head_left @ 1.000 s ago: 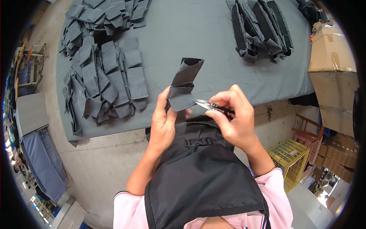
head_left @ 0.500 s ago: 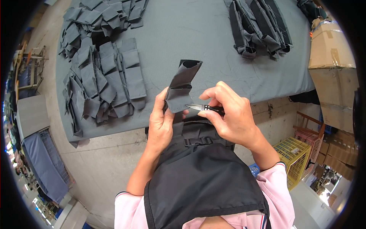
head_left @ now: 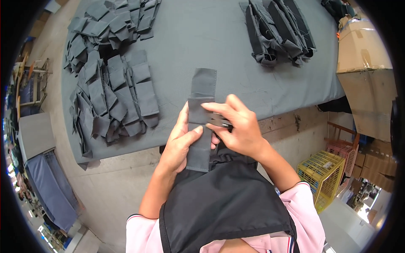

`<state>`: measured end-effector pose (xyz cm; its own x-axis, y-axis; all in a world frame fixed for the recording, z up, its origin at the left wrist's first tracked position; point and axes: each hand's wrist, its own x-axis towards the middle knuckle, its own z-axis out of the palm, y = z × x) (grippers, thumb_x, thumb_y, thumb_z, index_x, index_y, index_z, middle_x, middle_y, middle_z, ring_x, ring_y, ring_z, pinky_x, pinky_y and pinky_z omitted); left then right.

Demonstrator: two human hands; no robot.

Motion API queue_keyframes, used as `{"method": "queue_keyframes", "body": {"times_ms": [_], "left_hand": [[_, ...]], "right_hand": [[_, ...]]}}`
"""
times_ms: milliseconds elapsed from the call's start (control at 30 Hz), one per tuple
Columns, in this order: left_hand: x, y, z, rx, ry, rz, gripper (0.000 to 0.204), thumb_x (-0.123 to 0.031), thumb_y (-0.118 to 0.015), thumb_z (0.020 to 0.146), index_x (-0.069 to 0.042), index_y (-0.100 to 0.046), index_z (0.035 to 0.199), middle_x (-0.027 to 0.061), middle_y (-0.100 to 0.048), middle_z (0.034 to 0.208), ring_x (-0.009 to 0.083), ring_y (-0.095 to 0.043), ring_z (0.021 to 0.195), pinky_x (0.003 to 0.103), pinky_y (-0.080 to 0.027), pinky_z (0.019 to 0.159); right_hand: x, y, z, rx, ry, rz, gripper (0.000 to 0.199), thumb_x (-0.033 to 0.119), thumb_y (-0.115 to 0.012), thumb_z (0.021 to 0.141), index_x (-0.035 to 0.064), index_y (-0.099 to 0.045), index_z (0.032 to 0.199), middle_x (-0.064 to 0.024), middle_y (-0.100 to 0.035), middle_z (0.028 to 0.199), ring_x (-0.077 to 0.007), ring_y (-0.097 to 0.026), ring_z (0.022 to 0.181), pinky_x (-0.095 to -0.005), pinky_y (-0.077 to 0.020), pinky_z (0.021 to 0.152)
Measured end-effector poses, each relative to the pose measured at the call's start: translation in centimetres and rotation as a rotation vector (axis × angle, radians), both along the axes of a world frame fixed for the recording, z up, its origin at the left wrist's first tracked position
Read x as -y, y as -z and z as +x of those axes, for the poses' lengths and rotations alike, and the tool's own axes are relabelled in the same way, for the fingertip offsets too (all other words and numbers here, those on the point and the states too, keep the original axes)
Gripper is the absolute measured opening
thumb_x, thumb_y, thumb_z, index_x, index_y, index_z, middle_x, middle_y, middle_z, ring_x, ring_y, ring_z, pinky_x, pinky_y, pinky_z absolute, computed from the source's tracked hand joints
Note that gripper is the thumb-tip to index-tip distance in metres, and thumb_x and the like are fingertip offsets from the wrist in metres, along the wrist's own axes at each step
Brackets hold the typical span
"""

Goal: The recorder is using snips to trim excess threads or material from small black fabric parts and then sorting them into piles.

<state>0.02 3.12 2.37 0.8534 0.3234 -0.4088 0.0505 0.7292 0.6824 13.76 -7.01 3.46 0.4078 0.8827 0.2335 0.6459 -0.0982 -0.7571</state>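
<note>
Head view: I hold a grey strip (head_left: 198, 156) in front of me, over the near edge of the table (head_left: 181, 50), its far end pointing across the cloth cover and its near end over my black apron (head_left: 225, 198). My left hand (head_left: 177, 145) pinches the strip's middle, thumb pressed flat on the face, the other fingers behind it, with fingertips peeping out past the right edge. Stitching runs along the near end and down the right edge of the far part; a fold crosses between. My right hand (head_left: 242, 130) is curled round dark snips (head_left: 222, 122), index finger and thumb parted, both tips at the strip's right edge with the snips between them. The blades are blurred, so I cannot tell whether they touch the fabric. On the table to my left lie a near pile (head_left: 114, 92) and a far pile (head_left: 101, 21) of similar grey pieces; a bundle (head_left: 282, 33) of longer ones lies at the far right. Beyond the table's right side are stacked cartons (head_left: 363, 46), with a yellow crate (head_left: 322, 162) nearer me.
</note>
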Motion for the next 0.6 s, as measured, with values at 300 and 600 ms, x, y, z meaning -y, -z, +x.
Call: {"method": "queue_keyframes", "body": {"times_ms": [300, 600], "left_hand": [[1.4, 0.7, 0.0, 0.019, -0.052, 0.153, 0.065, -0.022, -0.049, 0.095, -0.011, -0.006, 0.141, 0.0176, -0.049, 0.114, 0.0220, -0.062, 0.073, 0.033, -0.054, 0.063], [1.3, 1.8, 0.2, -0.060, 0.051, 0.354, 0.037, -0.022, -0.061, 0.089, -0.002, -0.039, 0.111, 0.0185, -0.048, 0.115, 0.0278, -0.057, 0.100, 0.040, -0.051, 0.080]], "right_hand": [[-1.9, 4.1, 0.0, -0.496, 0.189, 0.468, 0.010, 0.000, -0.060, 0.081, 0.0022, -0.052, 0.087, -0.0005, -0.046, 0.076, -0.0098, -0.047, 0.054, -0.0239, -0.0374, 0.044], [-1.1, 3.2, 1.0, -1.483, 0.301, 0.216, 0.024, 0.029, -0.062, 0.089, 0.0058, -0.053, 0.087, 0.0031, -0.049, 0.065, -0.0018, -0.037, 0.043, -0.0186, -0.0295, 0.037]]}}
